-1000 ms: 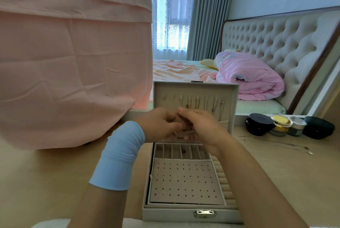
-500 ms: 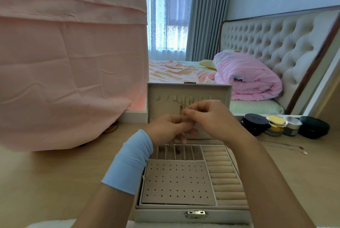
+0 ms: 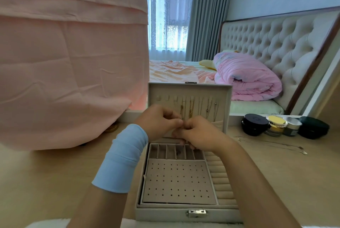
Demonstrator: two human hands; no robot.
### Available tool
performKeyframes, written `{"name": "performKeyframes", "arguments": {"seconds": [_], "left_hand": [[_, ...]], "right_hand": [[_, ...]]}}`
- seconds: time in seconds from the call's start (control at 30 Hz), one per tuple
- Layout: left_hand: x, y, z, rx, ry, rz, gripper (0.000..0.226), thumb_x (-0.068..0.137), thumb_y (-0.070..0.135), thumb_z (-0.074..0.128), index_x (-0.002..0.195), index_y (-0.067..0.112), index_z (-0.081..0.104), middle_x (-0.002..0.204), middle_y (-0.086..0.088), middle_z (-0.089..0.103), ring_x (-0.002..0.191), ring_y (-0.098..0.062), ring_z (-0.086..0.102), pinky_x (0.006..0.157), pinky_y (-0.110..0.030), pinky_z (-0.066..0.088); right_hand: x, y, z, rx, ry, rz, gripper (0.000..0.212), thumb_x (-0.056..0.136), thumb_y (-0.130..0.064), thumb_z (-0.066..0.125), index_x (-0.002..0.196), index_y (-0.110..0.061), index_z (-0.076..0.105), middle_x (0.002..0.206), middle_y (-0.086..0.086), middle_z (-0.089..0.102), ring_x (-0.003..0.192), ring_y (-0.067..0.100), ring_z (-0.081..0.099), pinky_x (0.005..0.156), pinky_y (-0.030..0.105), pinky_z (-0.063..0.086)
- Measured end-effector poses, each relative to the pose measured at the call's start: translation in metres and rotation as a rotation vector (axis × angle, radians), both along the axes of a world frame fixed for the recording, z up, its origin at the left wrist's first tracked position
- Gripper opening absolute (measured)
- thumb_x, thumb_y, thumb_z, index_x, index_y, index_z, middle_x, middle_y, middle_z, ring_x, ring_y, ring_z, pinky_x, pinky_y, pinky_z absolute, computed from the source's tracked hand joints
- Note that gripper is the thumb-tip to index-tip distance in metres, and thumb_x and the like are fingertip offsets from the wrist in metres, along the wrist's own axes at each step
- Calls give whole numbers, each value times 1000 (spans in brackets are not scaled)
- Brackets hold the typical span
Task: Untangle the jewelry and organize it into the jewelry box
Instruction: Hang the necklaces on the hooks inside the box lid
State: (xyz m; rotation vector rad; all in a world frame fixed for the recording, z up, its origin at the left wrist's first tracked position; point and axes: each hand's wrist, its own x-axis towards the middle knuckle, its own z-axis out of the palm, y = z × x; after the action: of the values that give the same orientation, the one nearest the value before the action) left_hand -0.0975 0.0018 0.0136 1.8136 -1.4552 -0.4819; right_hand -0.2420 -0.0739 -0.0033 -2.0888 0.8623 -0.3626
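Observation:
An open grey jewelry box (image 3: 184, 211) stands on the wooden table in front of me. Its upright lid (image 3: 189, 89) carries several thin gold necklaces (image 3: 191, 108) hanging from hooks. My left hand (image 3: 160, 119) and my right hand (image 3: 198, 134) meet in front of the lid, fingertips pinched together on a fine chain near the hanging necklaces. The chain itself is mostly hidden by my fingers. A small dark item (image 3: 178, 152) lies in one of the narrow compartments. Another thin chain (image 3: 272, 145) lies loose on the table to the right.
Several cosmetic jars (image 3: 276, 125) stand at the table's back right. A pink cloth (image 3: 70, 62) hangs over the left side. Behind the table is a bed with a rolled pink quilt (image 3: 246, 77) and a tufted headboard.
My right hand has come down from the lid's hooks to just above the compartments. My left hand stays pinched against it. The view has shifted slightly.

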Motion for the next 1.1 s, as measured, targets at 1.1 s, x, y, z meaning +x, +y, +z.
{"name": "performKeyframes", "arguments": {"seconds": [1.1], "left_hand": [[-5,1,1,186,-383,64,46,89,39,57,133,27,55,135,1,48,117,-21,54,101,-38,45]], "right_hand": [[-3,-19,6,-502,3,-102,27,93,-22,70,118,-31,73,100,-20,68,85,-8,57,81,13,45]]}}
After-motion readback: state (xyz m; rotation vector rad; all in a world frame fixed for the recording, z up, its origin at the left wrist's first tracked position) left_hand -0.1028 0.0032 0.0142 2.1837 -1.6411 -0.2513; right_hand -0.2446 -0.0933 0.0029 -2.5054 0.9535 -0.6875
